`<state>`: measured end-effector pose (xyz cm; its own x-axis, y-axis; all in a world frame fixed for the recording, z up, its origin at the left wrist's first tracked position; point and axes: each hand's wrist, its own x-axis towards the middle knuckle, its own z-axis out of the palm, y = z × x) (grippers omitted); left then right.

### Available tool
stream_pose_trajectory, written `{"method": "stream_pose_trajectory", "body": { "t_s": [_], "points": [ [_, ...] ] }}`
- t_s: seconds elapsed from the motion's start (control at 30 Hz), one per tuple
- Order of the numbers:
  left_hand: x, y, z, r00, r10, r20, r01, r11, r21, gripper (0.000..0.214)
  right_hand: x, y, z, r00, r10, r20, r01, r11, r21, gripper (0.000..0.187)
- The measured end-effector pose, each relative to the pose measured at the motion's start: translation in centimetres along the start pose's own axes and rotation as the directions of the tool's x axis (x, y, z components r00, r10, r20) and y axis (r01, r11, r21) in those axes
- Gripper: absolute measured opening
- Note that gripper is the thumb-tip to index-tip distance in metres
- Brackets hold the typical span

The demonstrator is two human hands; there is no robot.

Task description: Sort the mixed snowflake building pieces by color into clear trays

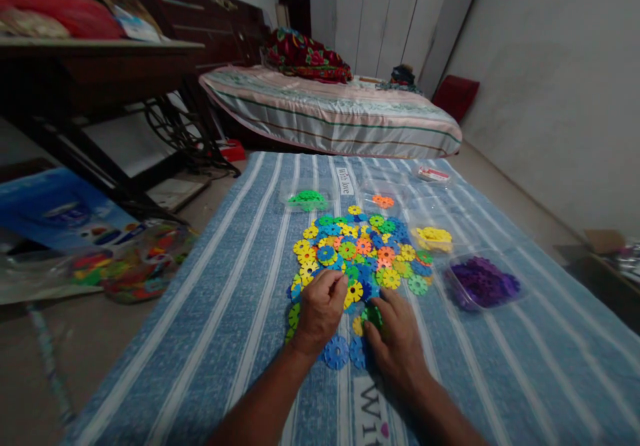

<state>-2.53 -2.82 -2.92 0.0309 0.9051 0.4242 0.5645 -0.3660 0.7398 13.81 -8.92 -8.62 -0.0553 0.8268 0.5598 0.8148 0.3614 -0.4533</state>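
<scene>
A loose pile of notched plastic flower discs (pixel 347 249) in yellow, blue, green and orange lies on the striped cloth. My left hand (pixel 323 309) is closed in a fist at the near edge of the pile, thumb pressed to the curled fingers; whatever it may hold is hidden. To its right, my right hand (pixel 399 333) has its thumb and forefinger around a dark green flower disc (pixel 373 315). A yellow disc (pixel 357 326) shows by the right thumb. Nearer to me, a blue disc (pixel 337 353) rests between the wrists.
Clear tubs hold green discs (pixel 307 199), orange discs (pixel 383 201), yellow discs (pixel 434 238) and purple discs (pixel 483 283) behind and right of the pile. A lidded box (pixel 433 175) sits at the far right. Bags of colourful pieces (pixel 145 266) are on the left; a bed (pixel 330 113) stands beyond.
</scene>
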Motion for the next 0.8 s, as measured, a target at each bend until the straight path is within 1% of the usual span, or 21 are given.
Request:
{"method": "stream_pose_trajectory", "body": {
  "t_s": [0.1,0.17,0.27,0.33,0.4,0.47,0.57,0.63,0.7,0.8],
  "points": [
    [0.1,-0.2,-0.1,0.999,-0.049,-0.018,0.049,0.998,-0.026,0.021,0.6,-1.2,0.2,1.000,-0.004,0.016,0.005,0.999,-0.037,0.029],
    [0.1,-0.4,-0.1,0.996,-0.079,-0.030,0.078,0.995,-0.057,0.019,0.9,-1.9,0.2,0.998,-0.029,0.050,0.031,0.998,-0.048,0.028],
    [0.1,-0.7,0.1,0.993,-0.116,-0.031,0.112,0.989,-0.095,0.019,1.1,-2.6,-0.1,0.989,-0.094,0.114,0.097,0.995,-0.017,0.030],
    [0.1,-0.7,0.1,0.991,-0.136,-0.016,0.134,0.985,-0.106,0.019,1.2,-2.8,-0.4,0.981,-0.140,0.136,0.138,0.990,0.022,0.031],
    [0.1,-0.7,0.0,0.988,-0.155,-0.006,0.154,0.982,-0.109,0.019,1.1,-2.9,-0.6,0.977,-0.172,0.129,0.166,0.985,0.055,0.031],
    [0.1,-0.6,-0.1,0.985,-0.174,-0.006,0.172,0.978,-0.118,0.018,1.1,-2.7,-0.7,0.980,-0.171,0.106,0.163,0.984,0.076,0.031],
    [0.2,-0.5,-0.3,0.978,-0.207,-0.015,0.202,0.969,-0.143,0.018,1.3,-2.0,-0.8,0.988,-0.143,0.057,0.136,0.984,0.113,0.025],
    [0.2,-0.5,-0.4,0.971,-0.238,-0.008,0.234,0.957,-0.170,0.019,1.8,-0.9,-1.0,0.991,-0.133,0.003,0.131,0.982,0.134,0.020],
    [0.3,-0.4,-0.5,0.962,-0.273,0.011,0.269,0.941,-0.205,0.018,2.6,0.7,-1.3,0.992,-0.116,-0.048,0.121,0.983,0.137,0.018],
    [0.5,-0.1,-0.7,0.949,-0.315,0.014,0.309,0.920,-0.242,0.019,4.0,3.7,-1.5,0.995,-0.068,-0.076,0.075,0.992,0.098,0.018]
  ]
}}
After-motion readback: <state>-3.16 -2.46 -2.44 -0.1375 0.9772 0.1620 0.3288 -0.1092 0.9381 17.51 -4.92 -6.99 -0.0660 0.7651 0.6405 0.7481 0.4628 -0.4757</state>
